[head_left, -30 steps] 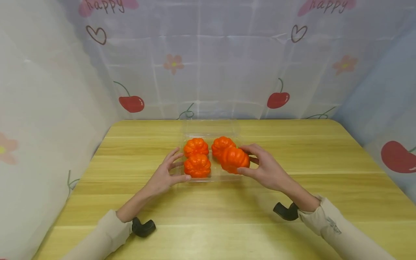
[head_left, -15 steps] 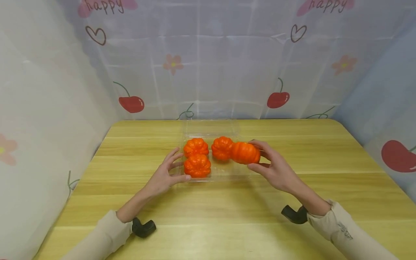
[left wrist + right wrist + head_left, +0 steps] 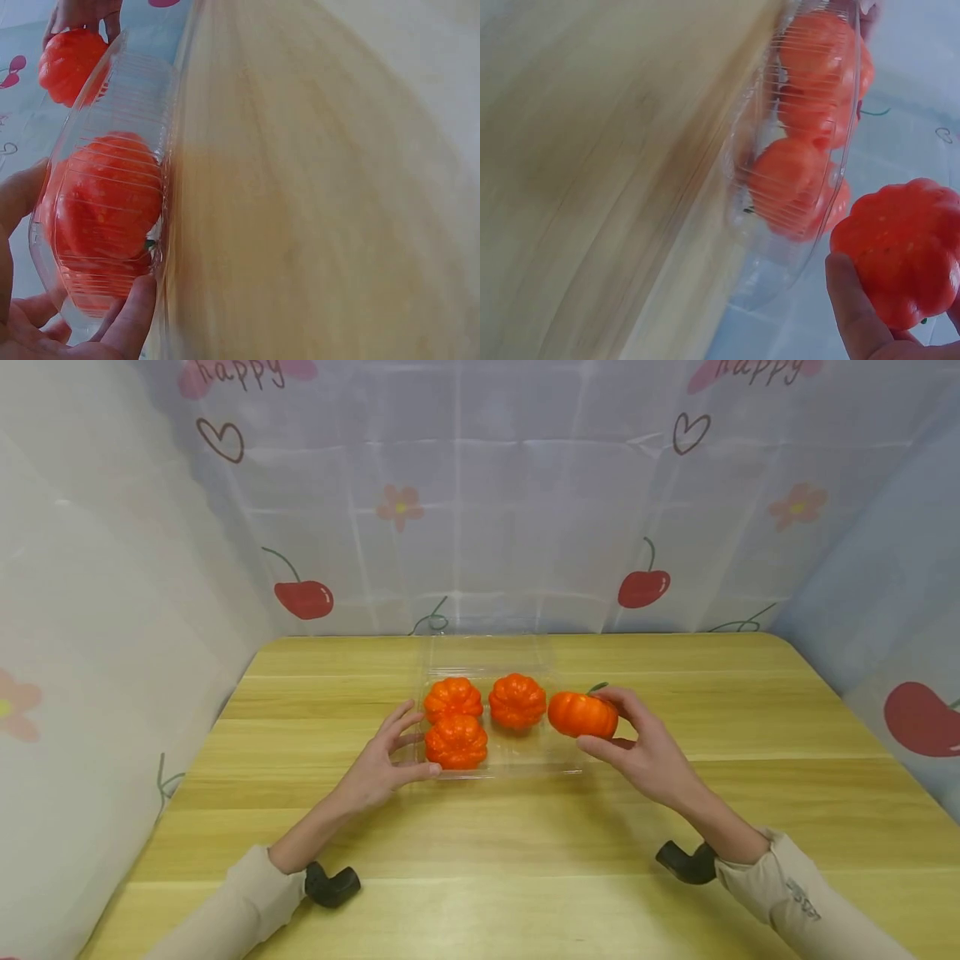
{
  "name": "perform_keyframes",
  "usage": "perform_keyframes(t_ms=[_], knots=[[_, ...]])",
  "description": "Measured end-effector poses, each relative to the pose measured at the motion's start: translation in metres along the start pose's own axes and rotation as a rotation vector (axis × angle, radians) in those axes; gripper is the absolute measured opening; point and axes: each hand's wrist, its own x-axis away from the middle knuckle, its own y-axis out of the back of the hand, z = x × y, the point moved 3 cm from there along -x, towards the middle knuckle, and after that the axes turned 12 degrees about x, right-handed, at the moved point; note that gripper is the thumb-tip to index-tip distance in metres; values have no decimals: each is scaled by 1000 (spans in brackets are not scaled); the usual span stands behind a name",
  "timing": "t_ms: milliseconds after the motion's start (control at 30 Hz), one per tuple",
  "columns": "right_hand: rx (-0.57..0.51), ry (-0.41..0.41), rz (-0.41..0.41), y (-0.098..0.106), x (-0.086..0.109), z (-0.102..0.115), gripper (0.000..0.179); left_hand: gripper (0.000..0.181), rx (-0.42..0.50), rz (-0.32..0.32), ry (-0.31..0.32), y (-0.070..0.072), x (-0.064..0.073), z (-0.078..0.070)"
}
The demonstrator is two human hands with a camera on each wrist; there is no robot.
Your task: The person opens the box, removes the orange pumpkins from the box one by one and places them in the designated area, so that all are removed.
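In the head view, my right hand [image 3: 645, 752] grips an orange toy pumpkin [image 3: 581, 715] above the right side of a clear plastic clamshell box [image 3: 525, 760]. A green stem [image 3: 597, 687] shows past its far side, and its lobed underside faces the right wrist view. Three more pumpkins sit in the box: one at the back left [image 3: 453, 700], one at the front left [image 3: 456, 743] and one at the back right [image 3: 517, 702]. My left hand [image 3: 378, 768] holds the box at its left side, thumb at the front corner, fingers along the side wall.
The box's clear lid [image 3: 486, 653] stands raised behind it. Everything rests on a light wooden table [image 3: 480, 877]. Patterned cloth [image 3: 480, 527] hangs behind the table and at both sides. A black curved piece [image 3: 330, 887] sits at each wrist.
My right hand has moved to the right with the pumpkin, away from the back-right pumpkin, and the pumpkin has turned so its stem shows. My left hand has stayed on the box.
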Motion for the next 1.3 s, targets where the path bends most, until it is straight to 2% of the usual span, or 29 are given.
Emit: perform_keyframes(t_ms=[133, 267, 400, 500, 700, 1033, 1300], knots=[[53, 11, -47, 2, 2, -2, 36, 90, -6, -5, 0, 0, 0, 0], [41, 33, -64, 3, 2, -5, 31, 90, -1, -2, -2, 0, -1, 0], [-4, 34, -77, 4, 1, -8, 38, 88, 14, -4, -5, 0, -1, 2], [-19, 6, -92, 5, 0, -10, 48, 87, 19, -4, -7, 0, -1, 3], [14, -39, -102, 8, -2, -17, 63, 87, 7, -2, -5, 0, -1, 2], [135, -130, -92, 15, -8, -34, 54, 88, 10, -7, -2, 0, -1, 3], [143, -186, -91, 17, -16, -53, 59, 88, 34, -1, -8, 0, -1, 3]])
